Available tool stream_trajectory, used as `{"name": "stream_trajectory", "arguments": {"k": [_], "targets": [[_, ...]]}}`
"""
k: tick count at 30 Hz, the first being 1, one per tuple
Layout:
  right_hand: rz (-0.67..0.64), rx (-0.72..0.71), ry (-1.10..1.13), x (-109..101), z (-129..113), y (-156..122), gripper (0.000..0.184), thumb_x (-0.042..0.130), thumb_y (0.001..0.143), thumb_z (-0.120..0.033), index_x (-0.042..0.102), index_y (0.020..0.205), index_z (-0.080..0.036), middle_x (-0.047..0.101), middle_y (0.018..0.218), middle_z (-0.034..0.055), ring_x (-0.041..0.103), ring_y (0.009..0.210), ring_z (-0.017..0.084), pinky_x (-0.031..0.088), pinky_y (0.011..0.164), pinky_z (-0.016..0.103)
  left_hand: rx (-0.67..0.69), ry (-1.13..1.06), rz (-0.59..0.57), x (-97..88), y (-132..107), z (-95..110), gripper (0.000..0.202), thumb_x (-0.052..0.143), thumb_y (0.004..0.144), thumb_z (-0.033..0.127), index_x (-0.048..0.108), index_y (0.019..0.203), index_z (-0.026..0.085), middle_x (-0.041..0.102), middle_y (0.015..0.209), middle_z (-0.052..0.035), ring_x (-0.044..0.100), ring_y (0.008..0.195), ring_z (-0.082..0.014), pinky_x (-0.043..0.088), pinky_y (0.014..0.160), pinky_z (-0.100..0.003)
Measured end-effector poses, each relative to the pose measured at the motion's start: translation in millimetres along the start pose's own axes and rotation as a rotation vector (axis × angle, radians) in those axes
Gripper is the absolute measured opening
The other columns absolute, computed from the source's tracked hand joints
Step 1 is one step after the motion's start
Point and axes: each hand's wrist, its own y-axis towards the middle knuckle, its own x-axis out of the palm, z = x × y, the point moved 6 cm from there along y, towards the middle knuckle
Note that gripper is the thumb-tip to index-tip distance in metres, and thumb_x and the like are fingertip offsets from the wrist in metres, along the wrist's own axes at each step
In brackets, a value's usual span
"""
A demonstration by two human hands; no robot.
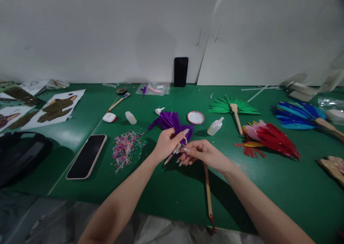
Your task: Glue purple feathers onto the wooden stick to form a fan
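Note:
A purple bundle of glossy feather-like pieces lies at the middle of the green table. My left hand is closed on its near end, thumb on top. Just to the right, my right hand has its fingers curled, with thumb and forefinger pinching a narrow purple strip by the left fingertips. A slim pinkish tool with a dark tip sticks out below the left fingers; which hand holds it I cannot tell. Beneath my right hand, a wooden stick with a red cord lies on the table, its upper end hidden.
Left are loose coloured flakes, a phone and a small white bottle. Beyond my hands are a round white lid and a nozzled bottle. Green, red and blue feathered pieces lie right.

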Motion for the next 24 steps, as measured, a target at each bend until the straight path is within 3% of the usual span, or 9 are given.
{"name": "stream_trajectory", "arguments": {"k": [7, 13, 18, 24], "targets": [[0.089, -0.004, -0.054, -3, 0, 1, 0.046, 0.054, 0.077, -0.055, 0.064, 0.084, -0.011, 0.071, 0.075, 0.0092, 0.067, 0.064, 0.015, 0.052, 0.059, 0.025, -0.021, -0.032, 0.042, -1.7, 1, 0, 0.035, 0.06, 0.073, 0.045, 0.055, 0.062, 0.013, 0.041, 0.04, 0.0061, 0.035, 0.035, -0.0044, 0.027, 0.035, -0.017], [0.303, -0.126, -0.293, -14, 0, 2, 0.027, 0.067, 0.07, -0.041, 0.06, 0.073, -0.015, 0.066, 0.062, 0.0031, 0.065, 0.057, 0.016, 0.05, 0.055, 0.025, 0.026, 0.052, 0.079, -2.0, 0, 2, 0.034, 0.058, 0.074, 0.045, 0.057, 0.062, 0.013, 0.042, 0.039, 0.0059, 0.038, 0.035, -0.0057, 0.029, 0.037, -0.018], [0.339, -0.277, -0.692, -13, -10, -1, 0.017, 0.053, 0.083, -0.03, 0.058, 0.072, -0.018, 0.064, 0.061, 0.0022, 0.061, 0.056, 0.015, 0.044, 0.054, 0.025, 0.097, 0.202, 0.152, -4.5, -2, 6, 0.034, 0.057, 0.075, 0.045, 0.06, 0.063, 0.013, 0.045, 0.039, 0.0052, 0.04, 0.036, -0.0066, 0.032, 0.04, -0.019], [0.313, -0.39, -1.081, -5, -18, -5, 0.018, 0.043, 0.089, -0.021, 0.052, 0.073, -0.019, 0.057, 0.065, 0.0009, 0.053, 0.059, 0.013, 0.036, 0.056, 0.023, 0.094, 0.167, 0.158, -5.0, 0, 1, 0.035, 0.057, 0.075, 0.046, 0.059, 0.063, 0.013, 0.043, 0.038, 0.0061, 0.037, 0.034, -0.0056, 0.031, 0.039, -0.019]]}}
